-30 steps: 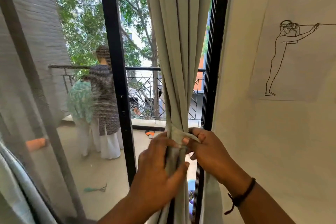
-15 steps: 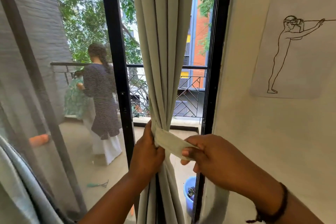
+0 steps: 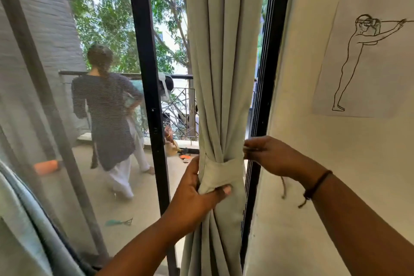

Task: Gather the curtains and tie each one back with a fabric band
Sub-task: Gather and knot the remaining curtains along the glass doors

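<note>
At seven o'clock we note a second curtain (image 3: pixel 20 226) hanging loose, with no band on it seen. At centre, the left hand (image 3: pixel 197 199) grips one band (image 3: pixel 220 173) wrapped round the gathered curtain (image 3: pixel 215 74); fastening appears unfinished. At three o'clock, the right hand (image 3: pixel 271 157) reaches behind the bundle, fingers hidden, so we cannot tell their state.

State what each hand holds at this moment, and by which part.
The left hand pinches the fabric band's lower edge against the gathered curtain. The right hand reaches behind the curtain; its grip is hidden.
</note>
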